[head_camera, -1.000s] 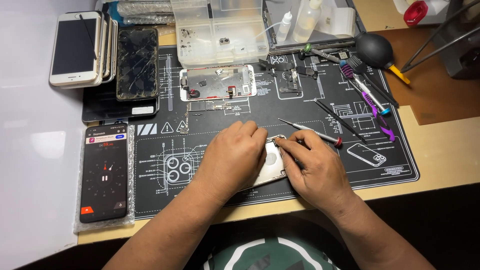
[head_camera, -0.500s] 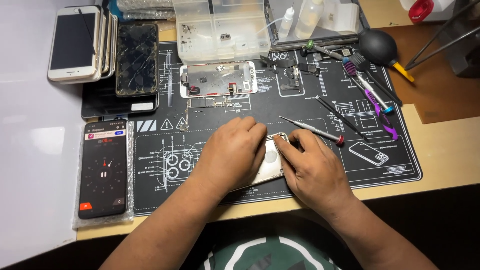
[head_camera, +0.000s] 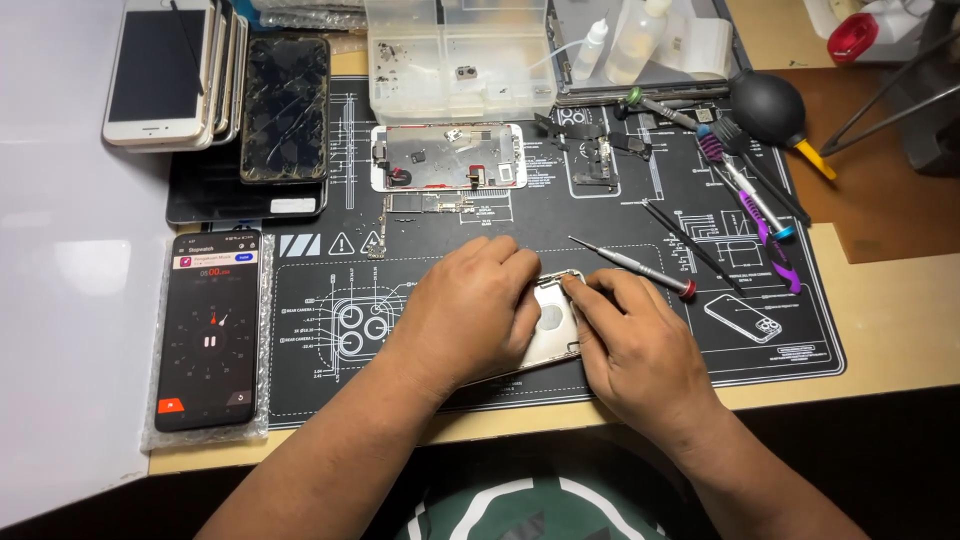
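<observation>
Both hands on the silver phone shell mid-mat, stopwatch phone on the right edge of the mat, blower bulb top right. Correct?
Not quite. The head view shows the stopwatch phone at the left edge of the mat, not the right. The rest holds: the left hand and the right hand both rest on the silver phone shell mid-mat, and the blower bulb sits top right.
</observation>
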